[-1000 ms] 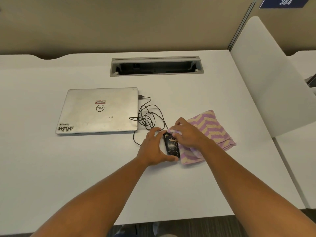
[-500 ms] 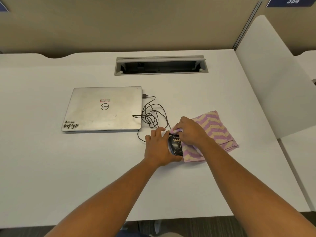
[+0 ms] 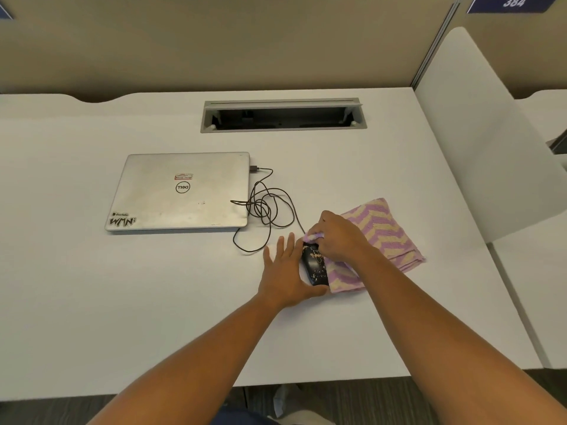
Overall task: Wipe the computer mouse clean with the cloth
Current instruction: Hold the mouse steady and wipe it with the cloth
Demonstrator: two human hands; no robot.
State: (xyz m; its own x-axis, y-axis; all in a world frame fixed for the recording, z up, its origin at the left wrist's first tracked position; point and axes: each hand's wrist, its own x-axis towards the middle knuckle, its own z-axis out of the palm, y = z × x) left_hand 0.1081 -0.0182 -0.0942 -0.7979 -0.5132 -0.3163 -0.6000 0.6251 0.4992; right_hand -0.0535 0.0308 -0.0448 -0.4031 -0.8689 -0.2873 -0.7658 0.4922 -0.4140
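A black computer mouse (image 3: 315, 265) with gold specks lies on the white desk, tipped onto its side. My left hand (image 3: 287, 271) braces it from the left, fingers stretched forward and thumb under its near end. My right hand (image 3: 340, 236) pinches a fold of the purple and cream zigzag cloth (image 3: 383, 237) against the mouse's far end. The rest of the cloth lies spread on the desk under and to the right of that hand. The mouse's black cable (image 3: 267, 207) loops away toward the laptop.
A closed silver laptop (image 3: 184, 191) lies to the left, with the cable plugged into its right side. An open grey cable tray (image 3: 282, 115) is set into the white desk (image 3: 92, 286) farther back. A white divider panel (image 3: 478, 133) stands on the right.
My left hand has loosened from a curled grip to flatter, extended fingers beside the mouse. My right hand with the cloth has shifted slightly toward the mouse's far end.
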